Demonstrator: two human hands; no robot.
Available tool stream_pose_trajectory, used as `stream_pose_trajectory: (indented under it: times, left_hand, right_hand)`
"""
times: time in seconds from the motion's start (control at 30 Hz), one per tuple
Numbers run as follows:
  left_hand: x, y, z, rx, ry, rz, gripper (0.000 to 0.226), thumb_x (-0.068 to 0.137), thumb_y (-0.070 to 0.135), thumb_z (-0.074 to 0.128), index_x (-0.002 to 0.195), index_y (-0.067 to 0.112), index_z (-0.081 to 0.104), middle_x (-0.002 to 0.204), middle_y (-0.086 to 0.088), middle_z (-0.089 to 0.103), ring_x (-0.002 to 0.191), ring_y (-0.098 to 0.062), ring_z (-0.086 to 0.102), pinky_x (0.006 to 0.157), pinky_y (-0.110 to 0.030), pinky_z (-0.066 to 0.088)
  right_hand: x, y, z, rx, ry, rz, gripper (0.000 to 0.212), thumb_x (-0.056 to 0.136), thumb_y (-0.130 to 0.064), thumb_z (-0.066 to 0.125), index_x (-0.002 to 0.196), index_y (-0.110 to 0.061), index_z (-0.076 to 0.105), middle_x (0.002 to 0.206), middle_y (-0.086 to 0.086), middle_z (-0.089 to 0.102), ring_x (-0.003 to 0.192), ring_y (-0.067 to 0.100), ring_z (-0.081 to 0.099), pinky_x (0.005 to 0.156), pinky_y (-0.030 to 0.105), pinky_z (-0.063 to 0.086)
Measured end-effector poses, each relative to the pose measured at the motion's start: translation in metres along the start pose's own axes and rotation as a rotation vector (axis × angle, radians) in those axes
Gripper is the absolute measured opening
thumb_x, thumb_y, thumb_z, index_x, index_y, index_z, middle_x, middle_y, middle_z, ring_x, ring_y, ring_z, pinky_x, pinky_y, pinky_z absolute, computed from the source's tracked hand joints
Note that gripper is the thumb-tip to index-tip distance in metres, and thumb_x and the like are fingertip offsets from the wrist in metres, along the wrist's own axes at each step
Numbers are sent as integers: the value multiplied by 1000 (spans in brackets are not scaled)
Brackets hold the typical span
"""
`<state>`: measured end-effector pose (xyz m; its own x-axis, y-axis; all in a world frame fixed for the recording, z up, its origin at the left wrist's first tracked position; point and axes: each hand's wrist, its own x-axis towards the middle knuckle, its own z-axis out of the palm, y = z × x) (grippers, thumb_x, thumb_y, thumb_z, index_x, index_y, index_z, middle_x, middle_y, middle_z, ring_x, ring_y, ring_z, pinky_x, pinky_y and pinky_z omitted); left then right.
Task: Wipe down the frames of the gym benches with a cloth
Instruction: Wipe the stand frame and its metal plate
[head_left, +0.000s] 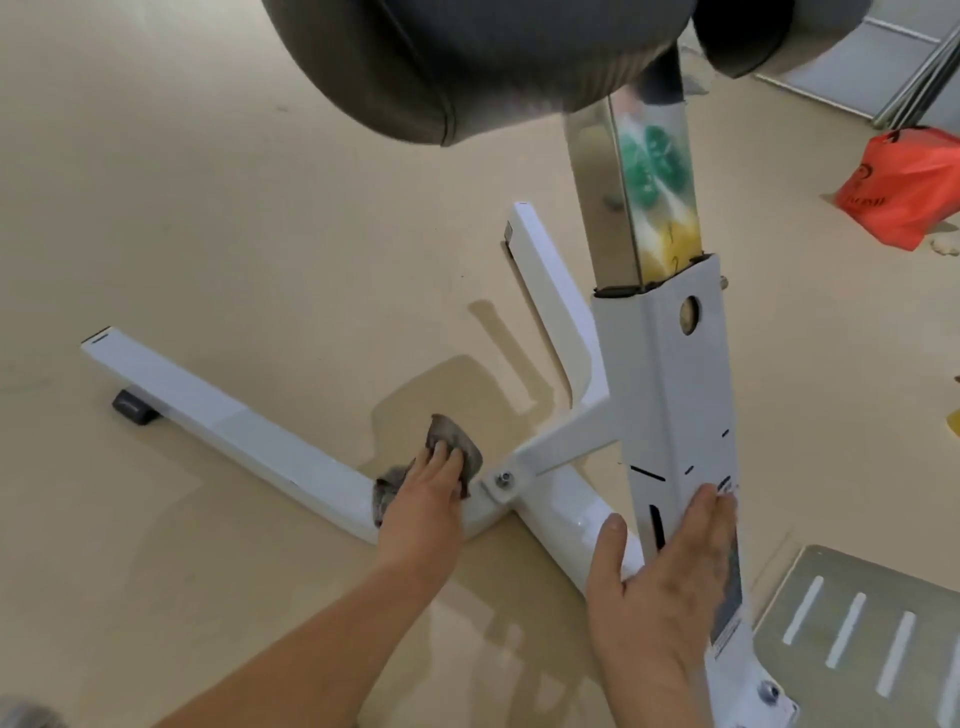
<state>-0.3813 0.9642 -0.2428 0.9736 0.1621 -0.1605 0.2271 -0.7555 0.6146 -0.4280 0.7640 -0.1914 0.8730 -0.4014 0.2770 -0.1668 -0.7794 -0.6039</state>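
Crumpled grey cloth (449, 457) pinned under flat left hand (423, 493) on white steel bench frame (234, 421) floor leg, right hand (670, 582) spread open bracing upright post; best press firmly, stroke outward toward leg's far end.

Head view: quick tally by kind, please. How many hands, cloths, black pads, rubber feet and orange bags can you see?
Hands: 2, left hand and right hand
Cloths: 1, grey cloth
Black pads: 2, large pad and corner pad
Rubber feet: 1, black foot
Orange bags: 1, orange bag
Total: 7
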Motion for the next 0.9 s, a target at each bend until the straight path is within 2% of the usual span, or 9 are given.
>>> stream_pose_trajectory:
  times: [0.07,0.2,0.27,0.37,0.47,0.6,0.7,0.8,0.9]
  left_hand:
    - [2,-5,27,151,-49,65,52,109,23,28,161,23,22,169,5,20,156,-19,14,127,-40,7]
    - [-7,-20,42,391,-59,172,59,107,28,23,163,29,7,170,9,13,156,-18,10,126,-48,-6]
    - [-22,-41,34,400,15,103,56,108,33,24,162,39,10,170,12,8,158,-17,-1,124,-52,-12]
    - [-29,-71,16,290,100,-88,52,109,37,24,160,43,17,171,9,-4,156,-16,-19,125,-51,-11]
    - [-25,-53,24,237,90,-171,57,107,30,28,161,38,16,171,6,-7,155,-22,-21,125,-54,-8]
    - [-44,8,63,295,-64,93,70,99,16,34,163,30,8,171,5,-12,155,-23,-23,123,-55,-15]
    - [-47,-14,65,317,-59,205,67,104,21,30,163,31,3,170,8,-16,153,-15,-27,125,-46,-14]
    - [-42,-66,43,313,134,88,61,107,39,25,160,42,-5,169,12,-16,152,-11,-29,125,-45,-12]
    - [-40,-81,40,308,168,23,60,108,44,25,161,42,-3,168,12,-15,154,-16,-25,124,-44,-12]
  right_hand:
    - [0,8,2,-13,28,-20,83,95,-55,41,162,-28,1,171,2,5,157,19,8,124,50,20]
    - [3,23,-2,-94,3,-69,77,99,-54,40,161,-37,-2,170,-5,4,154,25,21,113,58,39]
    - [0,25,-5,-91,-1,-56,76,99,-53,42,160,-39,-1,170,-5,7,153,27,24,110,62,42]
    - [1,21,-6,-76,3,-62,80,95,-57,43,160,-38,1,169,-5,8,152,27,24,110,61,41]
    - [-1,17,-8,-99,-15,-53,83,96,-52,50,160,-40,-2,169,-6,7,152,27,25,111,58,41]
    - [-2,18,-11,-112,-33,-69,84,95,-51,48,160,-41,-4,169,-7,6,152,27,25,113,55,40]
    - [0,21,-15,-126,-44,-103,82,96,-51,46,159,-44,-5,168,-10,6,150,29,30,107,54,44]
    - [0,21,-16,-138,-46,-108,80,96,-52,43,159,-45,-4,168,-12,7,150,26,30,106,52,46]
    - [0,21,-15,-130,-44,-95,81,96,-51,47,160,-42,-2,169,-7,7,150,26,29,107,50,44]
